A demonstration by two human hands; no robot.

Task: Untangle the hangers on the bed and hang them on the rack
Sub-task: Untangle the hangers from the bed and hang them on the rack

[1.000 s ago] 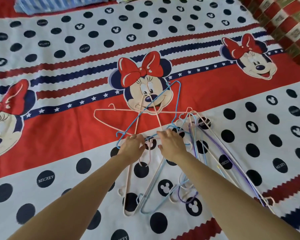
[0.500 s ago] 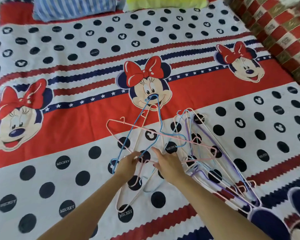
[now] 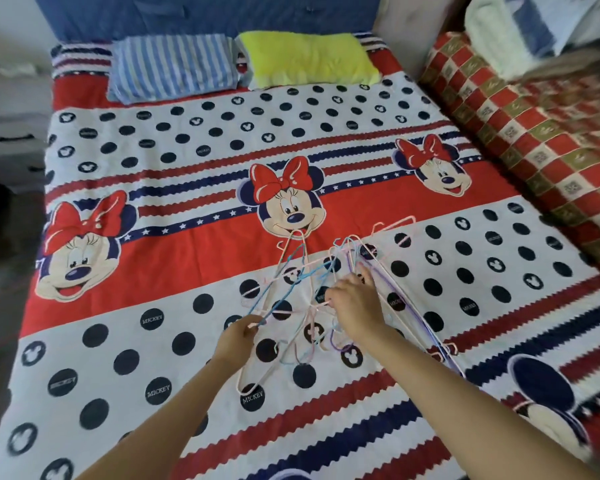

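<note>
The left hand (image 3: 238, 336) is pinching a blue hanger (image 3: 284, 299) in its fingers, likely drawing it clear of the tangled hangers (image 3: 329, 292) lying mid-bed (image 3: 153, 341). The right hand (image 3: 355, 303) is resting curled on the pile, seemingly steadying it; its grip is unclear.

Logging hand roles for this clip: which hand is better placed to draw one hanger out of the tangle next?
Probably the left hand: it pinches a thin blue wire hanger at the pile's open near-left edge. The right hand rests in the middle of the tangled pastel hangers, better suited to holding them down.
</note>
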